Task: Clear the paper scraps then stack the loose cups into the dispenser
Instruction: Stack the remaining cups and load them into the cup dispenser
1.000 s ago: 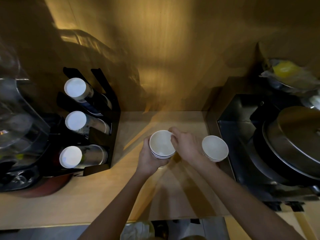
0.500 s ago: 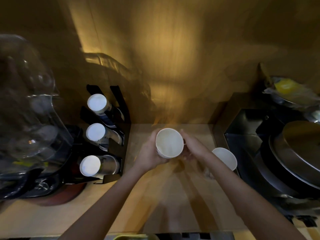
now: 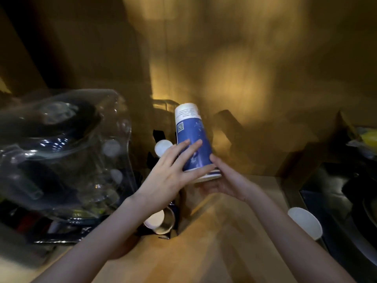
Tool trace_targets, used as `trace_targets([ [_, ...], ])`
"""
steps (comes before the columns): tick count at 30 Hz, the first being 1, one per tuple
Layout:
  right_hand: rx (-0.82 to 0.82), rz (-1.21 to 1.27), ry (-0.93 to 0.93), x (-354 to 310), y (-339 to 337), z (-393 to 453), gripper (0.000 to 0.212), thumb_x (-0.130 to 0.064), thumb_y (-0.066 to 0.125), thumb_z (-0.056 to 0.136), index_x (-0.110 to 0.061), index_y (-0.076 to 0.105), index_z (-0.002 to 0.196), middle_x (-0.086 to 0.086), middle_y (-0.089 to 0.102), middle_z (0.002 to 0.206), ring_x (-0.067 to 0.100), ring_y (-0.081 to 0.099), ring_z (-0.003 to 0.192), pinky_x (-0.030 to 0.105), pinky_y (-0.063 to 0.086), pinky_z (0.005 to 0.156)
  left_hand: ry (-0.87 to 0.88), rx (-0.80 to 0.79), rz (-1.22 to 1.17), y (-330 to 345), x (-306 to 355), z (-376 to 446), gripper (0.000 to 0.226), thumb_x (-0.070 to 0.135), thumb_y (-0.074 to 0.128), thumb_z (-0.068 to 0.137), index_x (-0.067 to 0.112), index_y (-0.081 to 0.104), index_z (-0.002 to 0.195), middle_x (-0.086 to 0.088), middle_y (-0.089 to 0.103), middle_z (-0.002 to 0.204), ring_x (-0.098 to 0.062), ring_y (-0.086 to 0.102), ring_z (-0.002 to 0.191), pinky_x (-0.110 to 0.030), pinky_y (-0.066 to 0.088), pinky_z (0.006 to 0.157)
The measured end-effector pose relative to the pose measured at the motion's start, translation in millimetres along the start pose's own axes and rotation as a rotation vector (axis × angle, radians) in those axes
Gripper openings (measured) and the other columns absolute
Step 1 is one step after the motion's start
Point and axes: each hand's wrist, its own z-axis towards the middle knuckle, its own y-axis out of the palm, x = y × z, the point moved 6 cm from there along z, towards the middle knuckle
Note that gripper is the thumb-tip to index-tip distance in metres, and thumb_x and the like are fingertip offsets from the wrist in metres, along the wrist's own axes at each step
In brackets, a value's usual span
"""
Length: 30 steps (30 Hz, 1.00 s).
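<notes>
A short stack of blue and white paper cups (image 3: 191, 137) is turned upside down in the air, base up and rims down. My left hand (image 3: 173, 172) grips its side and my right hand (image 3: 222, 180) cups the rims from below. Just behind and left of it stands the black cup dispenser (image 3: 155, 160), largely hidden by my left hand; white cup bottoms show at its top tube (image 3: 163, 147) and its lowest tube (image 3: 155, 218). Another loose white cup (image 3: 305, 222) rests on the wooden counter (image 3: 204, 252) at the right.
A large clear glass or plastic vessel (image 3: 61, 152) fills the left side, blurred. At the right edge sits a dark metal appliance (image 3: 346, 201). A wooden wall (image 3: 244, 68) rises behind the counter. A yellow item (image 3: 369, 137) lies at the far right.
The cup stack was mouth-up over the counter; both hands have lifted it and flipped it base-up near the dispenser. The view has swung right and up, with blur.
</notes>
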Motion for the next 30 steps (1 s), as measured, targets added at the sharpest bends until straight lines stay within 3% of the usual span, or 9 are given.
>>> trace_targets([
  [3,0.147,-0.08,-0.172,-22,14,12,0.058,-0.047,0.066,0.075,-0.013,0.056,0.121,0.007,0.068,0.106,0.025,0.067,0.095,0.04,0.054,0.086,-0.097,-0.003,-0.207,-8,-19,-10,0.07,0.003,0.038,0.074,0.031,0.031,0.137,-0.009,0.016,0.148,-0.028,0.021,0.135,-0.04,0.028,0.112],
  [5,0.209,-0.158,-0.29,-35,24,21,0.05,-0.034,0.07,0.074,-0.02,0.054,0.119,-0.004,0.066,0.106,0.009,0.066,0.093,0.024,0.053,0.083,-0.219,0.036,-0.418,-13,-34,-15,0.073,0.004,0.043,0.072,0.026,0.025,0.14,-0.002,0.017,0.149,-0.017,0.017,0.14,-0.033,0.028,0.116],
  [7,0.248,-0.209,-0.358,-44,32,31,0.045,-0.02,0.073,0.074,-0.033,0.048,0.11,-0.014,0.061,0.108,-0.005,0.062,0.092,0.012,0.05,0.077,-0.386,0.122,-0.592,-20,-53,-15,0.07,0.019,0.05,0.076,0.022,0.023,0.141,0.004,0.024,0.145,0.004,0.017,0.137,-0.024,0.023,0.116],
  [10,0.307,-0.278,-0.421,-47,41,47,0.071,-0.033,0.079,0.061,-0.039,0.036,0.118,-0.026,0.053,0.111,-0.007,0.055,0.103,0.017,0.046,0.092,-0.544,0.253,-0.648,-36,-80,-9,0.077,0.043,0.057,0.073,0.019,0.026,0.14,0.011,0.031,0.134,0.023,0.021,0.123,0.001,0.019,0.106],
  [15,0.382,-0.357,-0.478,-40,48,78,0.074,-0.037,0.082,0.058,-0.047,0.037,0.116,-0.02,0.057,0.115,-0.003,0.056,0.109,0.021,0.046,0.092,-0.712,0.279,-0.624,-53,-113,7,0.082,0.04,0.073,0.072,0.022,0.029,0.139,0.004,0.045,0.137,-0.008,0.042,0.126,-0.018,0.032,0.098],
  [23,0.422,-0.478,-0.426,-20,39,103,0.078,-0.016,0.079,0.07,-0.019,0.036,0.135,-0.007,0.054,0.122,-0.006,0.053,0.106,0.0,0.043,0.081,-0.796,0.166,-0.461,-34,-123,14,0.07,0.038,0.071,0.074,0.017,0.041,0.134,-0.002,0.05,0.133,-0.018,0.047,0.123,-0.027,0.04,0.095],
  [25,0.432,-0.523,-0.4,-18,37,105,0.079,-0.021,0.081,0.069,-0.019,0.038,0.135,-0.005,0.055,0.123,0.001,0.055,0.108,0.005,0.046,0.084,-0.796,0.181,-0.475,-29,-122,14,0.068,0.036,0.07,0.075,0.015,0.042,0.133,-0.003,0.05,0.133,-0.018,0.047,0.122,-0.024,0.038,0.094],
  [28,0.488,-0.604,-0.383,-15,32,114,0.086,-0.051,0.08,0.059,-0.029,0.04,0.131,-0.001,0.056,0.129,0.018,0.052,0.121,0.039,0.051,0.096,-0.756,0.187,-0.489,-24,-118,17,0.067,0.032,0.07,0.077,0.013,0.041,0.134,-0.005,0.049,0.133,-0.019,0.046,0.124,-0.026,0.037,0.098],
  [30,0.512,-0.651,-0.362,-4,18,129,0.089,-0.063,0.075,0.055,-0.03,0.04,0.129,0.0,0.057,0.128,0.023,0.05,0.123,0.049,0.049,0.096,-0.744,0.171,-0.49,-19,-116,20,0.068,0.031,0.07,0.077,0.012,0.041,0.134,-0.005,0.047,0.134,-0.02,0.045,0.125,-0.028,0.037,0.099],
])
